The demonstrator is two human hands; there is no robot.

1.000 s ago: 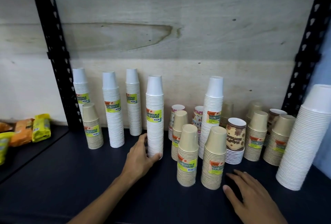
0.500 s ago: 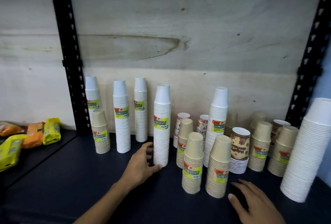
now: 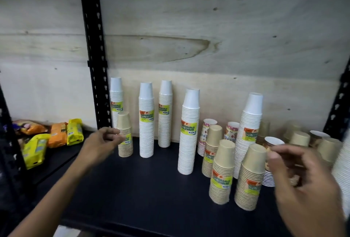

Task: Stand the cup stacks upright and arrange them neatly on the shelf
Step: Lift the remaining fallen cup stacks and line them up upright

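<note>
Every stack I see stands upright on the dark shelf board [image 3: 151,189]: tall white paper-cup stacks [image 3: 146,123] behind, short kraft-brown stacks [image 3: 220,176] in front. Only straightening seems left. The left hand [image 3: 100,142] and right hand [image 3: 306,183] hover, loosely curled, holding nothing.

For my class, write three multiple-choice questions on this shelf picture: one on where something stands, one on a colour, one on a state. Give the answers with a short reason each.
1. Where does the short brown stack stand?
A. Front of the leftmost tall white stack
B. On the snack packets
C. Far right

2. What colour is the shelf board?
A. White
B. Dark
C. Red

3. What state is the left hand in?
A. Lifting a tall white stack
B. Flat on the shelf
C. Raised, holding nothing

Answers:
A, it overlaps the leftmost tall white stack beside the black post.
B, the board looks near black.
C, its fingers are loosely curled in the air, gripping nothing.
</note>
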